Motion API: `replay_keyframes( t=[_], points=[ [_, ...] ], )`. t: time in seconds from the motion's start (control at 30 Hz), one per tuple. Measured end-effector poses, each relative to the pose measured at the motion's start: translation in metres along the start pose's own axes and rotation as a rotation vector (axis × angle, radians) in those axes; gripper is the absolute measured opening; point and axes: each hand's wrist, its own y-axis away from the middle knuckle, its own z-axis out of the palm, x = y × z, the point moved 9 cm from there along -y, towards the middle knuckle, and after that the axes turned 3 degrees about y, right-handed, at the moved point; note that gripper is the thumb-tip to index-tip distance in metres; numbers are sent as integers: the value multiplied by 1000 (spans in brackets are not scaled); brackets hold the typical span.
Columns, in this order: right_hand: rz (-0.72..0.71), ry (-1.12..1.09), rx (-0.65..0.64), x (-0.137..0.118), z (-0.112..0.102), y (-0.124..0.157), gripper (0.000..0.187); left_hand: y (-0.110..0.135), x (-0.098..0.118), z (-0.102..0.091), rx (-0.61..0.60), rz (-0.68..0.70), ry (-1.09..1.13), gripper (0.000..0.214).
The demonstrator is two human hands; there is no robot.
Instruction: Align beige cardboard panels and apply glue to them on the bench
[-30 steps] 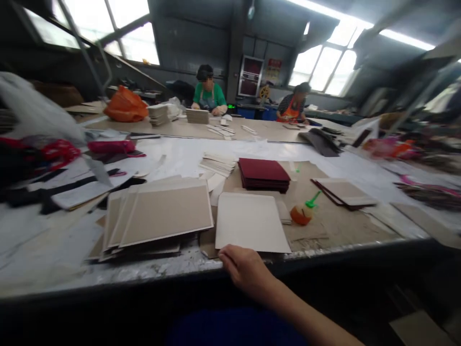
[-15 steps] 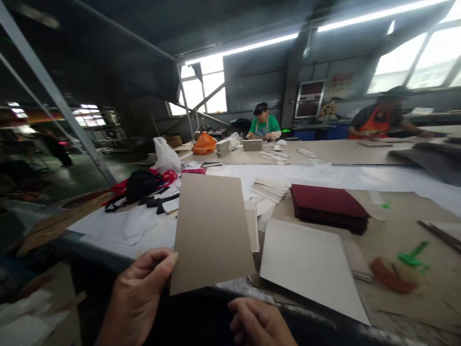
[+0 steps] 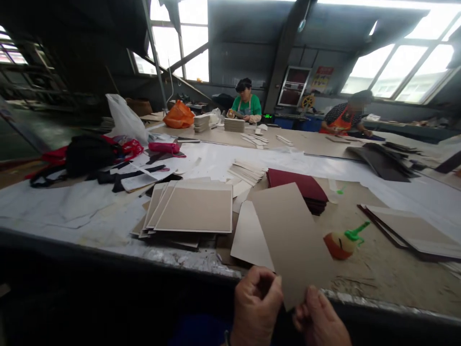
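Above the near table edge a grey-brown cardboard sheet (image 3: 293,235) is held up at a tilt. My left hand (image 3: 256,305) pinches its lower left edge between thumb and fingers. At the lower right edge my right hand (image 3: 320,319) is closed on the same sheet. Behind it lies a pale board (image 3: 252,235), partly covered from view. Just beyond sits a stack of dark red covers (image 3: 293,185). To the left, several pale-edged boards (image 3: 196,209) are piled in a loose fan.
A squat bottle with a green nozzle (image 3: 340,244) stands right of my hands. More boards (image 3: 414,230) lie at the far right. A black bag (image 3: 90,156) is at the left. Two people, one in a green top (image 3: 247,105), one in an orange apron (image 3: 338,120), work across the table.
The cardboard sheet and my left hand have moved right, over the pale board. My right hand now grips the sheet too. The view has turned left-to-right.
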Motion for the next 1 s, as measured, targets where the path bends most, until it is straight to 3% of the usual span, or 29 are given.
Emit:
replay_keyframes(
  t=[0.1,0.17,0.3,0.43,0.6,0.73,1.0],
  points=[
    [-85,157,69,-13,-32,-12,43,-2,-14,15,-93,-5,-81,27],
    [-138,275,109,-28,-45,-18,43,-5,-12,9,-136,61,-214,24],
    [-137,458,45,-51,-52,-33,45,-14,11,-45,33,280,-466,18],
    [-65,510,-100,-57,-50,-53,46,-28,20,-89,194,351,-598,20],
    [76,457,-273,-48,-39,-73,40,-48,4,-94,143,192,-642,40],
    [82,521,-375,-48,-24,-87,40,-62,0,-88,76,99,-649,47],
    [39,683,-385,-56,-14,-104,42,-79,-8,-92,67,-32,-661,45]
  ],
)
